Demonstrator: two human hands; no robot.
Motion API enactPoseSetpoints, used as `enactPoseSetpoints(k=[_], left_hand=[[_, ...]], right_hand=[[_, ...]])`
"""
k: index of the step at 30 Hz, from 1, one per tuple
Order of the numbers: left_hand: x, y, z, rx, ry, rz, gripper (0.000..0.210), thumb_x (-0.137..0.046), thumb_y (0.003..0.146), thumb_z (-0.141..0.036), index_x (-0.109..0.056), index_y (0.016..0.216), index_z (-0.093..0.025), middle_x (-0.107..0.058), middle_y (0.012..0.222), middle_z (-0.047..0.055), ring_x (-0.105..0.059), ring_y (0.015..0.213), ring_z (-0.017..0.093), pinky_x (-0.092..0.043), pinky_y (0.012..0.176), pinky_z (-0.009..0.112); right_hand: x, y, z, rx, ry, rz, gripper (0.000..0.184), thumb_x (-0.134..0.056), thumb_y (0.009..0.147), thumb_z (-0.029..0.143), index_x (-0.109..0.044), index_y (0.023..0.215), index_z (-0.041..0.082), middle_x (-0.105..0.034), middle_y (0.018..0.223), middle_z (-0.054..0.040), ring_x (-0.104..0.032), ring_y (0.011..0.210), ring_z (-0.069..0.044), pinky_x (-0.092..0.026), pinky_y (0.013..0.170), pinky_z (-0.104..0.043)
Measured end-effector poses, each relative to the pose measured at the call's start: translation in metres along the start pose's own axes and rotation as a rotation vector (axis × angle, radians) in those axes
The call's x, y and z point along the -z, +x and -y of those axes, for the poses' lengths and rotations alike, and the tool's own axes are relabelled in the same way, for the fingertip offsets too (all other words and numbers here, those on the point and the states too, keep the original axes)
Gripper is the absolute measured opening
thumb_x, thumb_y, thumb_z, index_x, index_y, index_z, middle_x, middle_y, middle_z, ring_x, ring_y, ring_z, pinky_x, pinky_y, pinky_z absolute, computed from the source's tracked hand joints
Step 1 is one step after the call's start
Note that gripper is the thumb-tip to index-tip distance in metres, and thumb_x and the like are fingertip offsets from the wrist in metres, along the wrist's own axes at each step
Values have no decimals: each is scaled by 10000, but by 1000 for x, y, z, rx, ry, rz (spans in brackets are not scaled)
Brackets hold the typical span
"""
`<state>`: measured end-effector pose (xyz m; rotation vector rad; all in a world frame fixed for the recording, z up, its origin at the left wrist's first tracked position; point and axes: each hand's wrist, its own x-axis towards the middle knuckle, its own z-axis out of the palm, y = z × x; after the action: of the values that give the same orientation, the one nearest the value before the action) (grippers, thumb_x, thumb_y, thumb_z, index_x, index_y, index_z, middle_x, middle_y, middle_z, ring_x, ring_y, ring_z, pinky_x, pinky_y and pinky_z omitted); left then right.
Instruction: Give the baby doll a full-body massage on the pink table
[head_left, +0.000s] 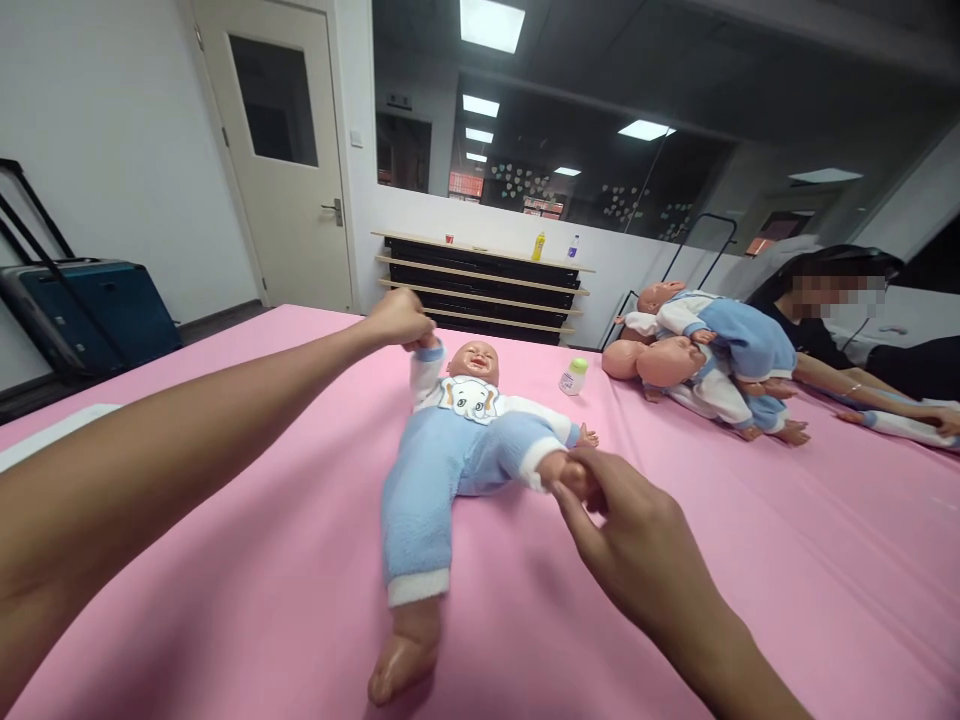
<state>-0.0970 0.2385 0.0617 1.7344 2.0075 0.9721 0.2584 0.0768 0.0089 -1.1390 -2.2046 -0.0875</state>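
A baby doll in a blue and white fleece outfit with an elephant bib lies face up on the pink sheet. Its head points away from me. My left hand is closed on the doll's raised hand, at the far left of its body. With my right hand I grip the doll's foot on the right side, and that leg is lifted and bent outward. The other leg stretches toward me, its bare foot resting on the sheet. My fingers partly hide the held hand and foot.
A small bottle with a green cap stands beyond the doll. Several more dolls are piled at the right, near another person. Behind are a low slatted rack and a door; a blue suitcase stands left.
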Motion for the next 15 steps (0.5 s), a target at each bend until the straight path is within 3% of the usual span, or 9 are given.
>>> enactPoseSetpoints(k=[4, 6, 8, 11, 15], left_hand=[[-53, -24, -71, -231, 230, 150, 132, -775, 533, -155, -695, 635, -131, -685, 619, 102, -658, 641, 220, -482, 573, 278], [-78, -38, -87, -351, 274, 147, 89, -736, 559, -127, -707, 640, -152, -699, 660, 106, -664, 689, 208, -468, 594, 261], [-86, -42, -89, -396, 282, 141, 72, -714, 576, -124, -708, 640, -157, -700, 680, 109, -660, 698, 199, -455, 596, 256], [-63, -28, -69, -328, 286, 58, 84, -741, 565, -170, -677, 611, -141, -674, 643, 103, -633, 649, 203, -425, 563, 273], [-8, -3, -3, -99, 117, -155, 138, -690, 675, -255, -640, 631, -135, -630, 595, 80, -590, 605, 188, -406, 565, 282]], right_hand=[[-38, 58, 23, 28, -20, 165, 77, -544, 929, 250, -585, 939, 185, -620, 876, -53, -584, 763, -177, -391, 663, -268], [-57, 73, 32, 37, -2, 236, 95, -534, 939, 250, -587, 969, 178, -620, 897, -65, -595, 782, -182, -390, 674, -267], [-63, 73, 37, 41, 14, 252, 115, -512, 952, 252, -590, 995, 180, -618, 901, -66, -601, 785, -183, -395, 676, -266], [-43, 45, 36, 52, 27, 193, 133, -478, 965, 248, -595, 998, 195, -613, 880, -58, -608, 783, -185, -417, 673, -271], [-4, -27, 20, 90, 65, 54, 142, -480, 961, 286, -598, 1008, 221, -608, 820, -47, -603, 692, -174, -462, 614, -267]])
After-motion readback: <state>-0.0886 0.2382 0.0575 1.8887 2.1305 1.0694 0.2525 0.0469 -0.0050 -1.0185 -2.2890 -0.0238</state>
